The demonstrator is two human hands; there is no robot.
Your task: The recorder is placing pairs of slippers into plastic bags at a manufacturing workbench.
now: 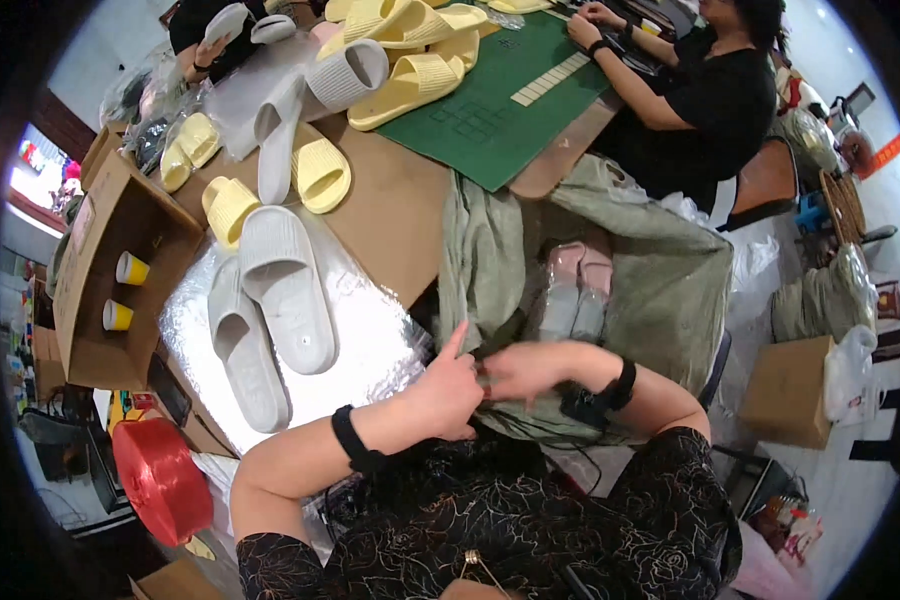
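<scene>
My left hand (448, 392) and my right hand (525, 372) meet in front of my chest. The left index finger points up, and nothing shows in that hand. Motion smears the right fingers, which touch or lie close to the left hand. To the left, a pair of grey slippers, the right one (305, 335) and the left one (248, 365), rests on shiny clear plastic bags (365, 385). Just beyond my hands a green woven sack (670, 300) gapes wide, with bagged pink and grey slippers (573, 300) inside.
Yellow slippers (405, 90) and more grey ones (348, 75) lie on the cardboard-covered table (395, 225). A cardboard box (85, 300) holding paper cups and a red twine roll (160, 480) stand left. Beyond the green mat (500, 130), two people work.
</scene>
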